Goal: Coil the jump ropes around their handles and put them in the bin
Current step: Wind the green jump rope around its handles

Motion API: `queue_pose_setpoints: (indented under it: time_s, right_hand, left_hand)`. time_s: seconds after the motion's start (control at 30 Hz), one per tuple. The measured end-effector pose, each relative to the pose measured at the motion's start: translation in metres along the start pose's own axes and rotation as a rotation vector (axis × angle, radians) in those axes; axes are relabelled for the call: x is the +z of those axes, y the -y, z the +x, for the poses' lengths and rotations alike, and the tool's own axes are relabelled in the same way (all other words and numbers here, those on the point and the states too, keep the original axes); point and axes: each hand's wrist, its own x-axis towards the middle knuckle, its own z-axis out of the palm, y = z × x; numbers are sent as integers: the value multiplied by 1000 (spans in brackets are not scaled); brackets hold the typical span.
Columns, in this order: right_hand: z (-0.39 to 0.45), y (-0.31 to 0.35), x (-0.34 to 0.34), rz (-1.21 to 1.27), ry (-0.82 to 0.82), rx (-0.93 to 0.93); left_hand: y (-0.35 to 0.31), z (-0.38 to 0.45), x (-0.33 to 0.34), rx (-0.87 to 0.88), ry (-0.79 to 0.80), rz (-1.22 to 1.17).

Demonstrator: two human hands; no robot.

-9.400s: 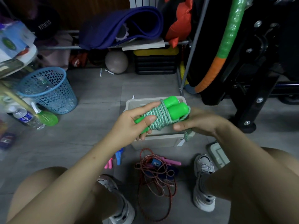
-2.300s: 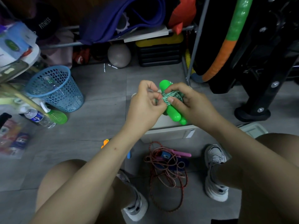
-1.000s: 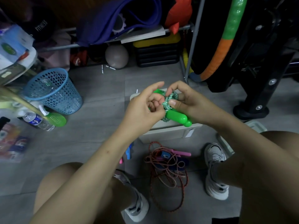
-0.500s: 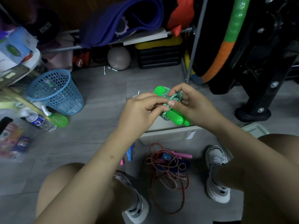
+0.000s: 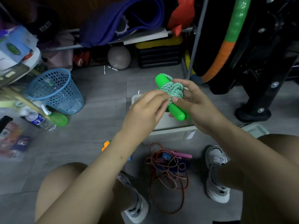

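Observation:
A green jump rope (image 5: 172,91) with green-and-white cord wound around its two green handles hangs above the white bin (image 5: 169,131). My right hand (image 5: 192,101) grips the bundle from the right, thumb on the coils. My left hand (image 5: 145,109) pinches the cord at the bundle's left side. On the floor between my feet lies a loose red rope (image 5: 166,172) with blue and pink handles. Orange and blue handles (image 5: 105,145) peek out from under my left forearm.
A blue mesh basket (image 5: 56,91) stands at the left with a water bottle (image 5: 40,121) beside it. A bin lid (image 5: 255,129) lies at the right. A cluttered shelf, a grey ball (image 5: 119,57) and black exercise equipment (image 5: 258,62) stand behind.
The bundle has stayed above the bin while my left fingers kept working the cord end at the coils. Over the longer span the loose tail has been wound in.

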Motion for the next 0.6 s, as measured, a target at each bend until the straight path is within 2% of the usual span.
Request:
queue_pose_setpoints:
  time_s: [0.17,0.47,0.6]
  right_hand:
    - [1,1,-2,-139,-12,26]
    - [-2,-5,2,-20,-139,28]
    - [2,-6,0,-46,-145,6]
  left_hand:
    - [-1,3,-3,-17,30,-97]
    - [-5,3,1,-180,190,-115]
    - [-3,6,-3,-290,159,-233]
